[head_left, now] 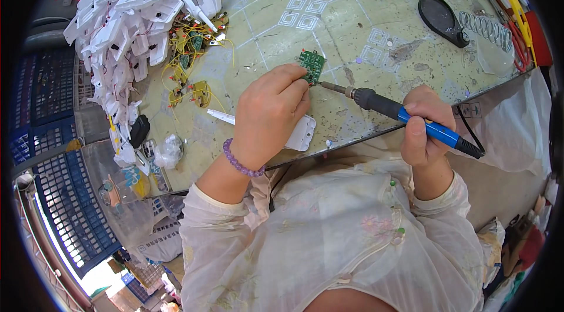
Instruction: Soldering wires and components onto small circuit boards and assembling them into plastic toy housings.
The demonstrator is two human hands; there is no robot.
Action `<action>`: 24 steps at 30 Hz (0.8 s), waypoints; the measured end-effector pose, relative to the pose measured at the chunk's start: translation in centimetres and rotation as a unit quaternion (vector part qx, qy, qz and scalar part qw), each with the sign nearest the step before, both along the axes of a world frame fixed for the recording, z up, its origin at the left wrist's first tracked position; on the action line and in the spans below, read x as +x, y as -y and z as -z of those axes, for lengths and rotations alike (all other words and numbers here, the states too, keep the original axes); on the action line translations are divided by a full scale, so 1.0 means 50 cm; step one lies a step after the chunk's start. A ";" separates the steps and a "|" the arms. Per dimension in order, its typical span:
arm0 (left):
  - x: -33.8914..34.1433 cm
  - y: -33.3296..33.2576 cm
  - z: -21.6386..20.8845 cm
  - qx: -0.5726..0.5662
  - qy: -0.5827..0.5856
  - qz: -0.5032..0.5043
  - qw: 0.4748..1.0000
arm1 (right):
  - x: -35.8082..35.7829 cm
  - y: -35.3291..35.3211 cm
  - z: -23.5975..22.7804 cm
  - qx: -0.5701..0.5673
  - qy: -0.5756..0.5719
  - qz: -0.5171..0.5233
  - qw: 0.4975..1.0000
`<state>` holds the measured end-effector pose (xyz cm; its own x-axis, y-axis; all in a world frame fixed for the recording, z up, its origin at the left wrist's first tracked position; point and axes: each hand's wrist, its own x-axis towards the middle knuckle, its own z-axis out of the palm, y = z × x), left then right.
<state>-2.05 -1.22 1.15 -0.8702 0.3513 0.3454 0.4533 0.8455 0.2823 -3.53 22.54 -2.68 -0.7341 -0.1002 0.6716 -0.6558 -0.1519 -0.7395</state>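
My left hand [271, 106], with a purple bead bracelet on its wrist, pinches the lower left edge of a small green circuit board [313, 64]. Its fingers hide part of the board. In my right hand [427, 127] is a soldering iron [382, 104] with a blue and black handle, pointing left. The iron's tip is at the board's lower edge, close to my left fingertips; whether it touches cannot be made out. Beneath my left hand lies a white plastic housing [302, 133], partly covered by it.
White plastic housings with wires [132, 24] are heaped at the far left. Beside them lie boards with yellow wires [200, 93]. A black-rimmed magnifier [439, 17], a coiled spring stand [486, 31] and yellow-handled tool [520, 21] are at the far right. Blue crates [67, 194] stand left of the table [264, 30].
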 end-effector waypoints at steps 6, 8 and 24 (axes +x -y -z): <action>0.001 -0.001 0.001 -0.006 -0.007 0.002 1.000 | -0.002 -0.001 -0.001 0.004 -0.013 -0.003 1.000; 0.000 0.000 0.001 -0.005 -0.006 0.003 1.000 | -0.003 -0.001 0.000 0.009 -0.022 -0.004 1.000; -0.001 0.001 -0.001 -0.007 -0.022 -0.003 1.000 | -0.004 0.001 0.007 -0.008 -0.045 0.007 0.999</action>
<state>-2.08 -1.27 1.19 -0.8559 0.3517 0.3791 0.4606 0.8518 0.2497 -3.71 22.48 -3.01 -0.6714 -0.0789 0.7369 -0.7220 -0.1545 -0.6744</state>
